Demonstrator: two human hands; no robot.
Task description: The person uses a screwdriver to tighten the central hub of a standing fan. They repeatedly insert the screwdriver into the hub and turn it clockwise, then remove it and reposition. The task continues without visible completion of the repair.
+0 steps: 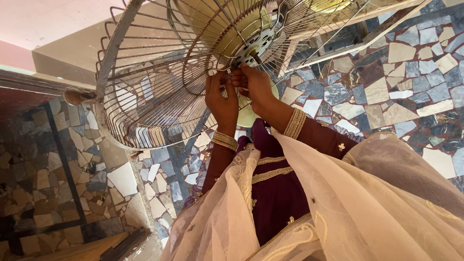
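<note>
Both hands, left hand (221, 99) and right hand (254, 83), are pinched together on the wires of the round cream-painted wire fan guard (145, 96) near its hub, steadying it above the mosaic stone floor (386, 77).

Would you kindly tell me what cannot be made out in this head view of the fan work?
- Fingertips of left hand and right hand: bunched together at the fan hub, so any small part pinched is hidden.
- Wire guard: top cut off by the frame edge.
- Motor behind the hub: screened by wires.
</note>
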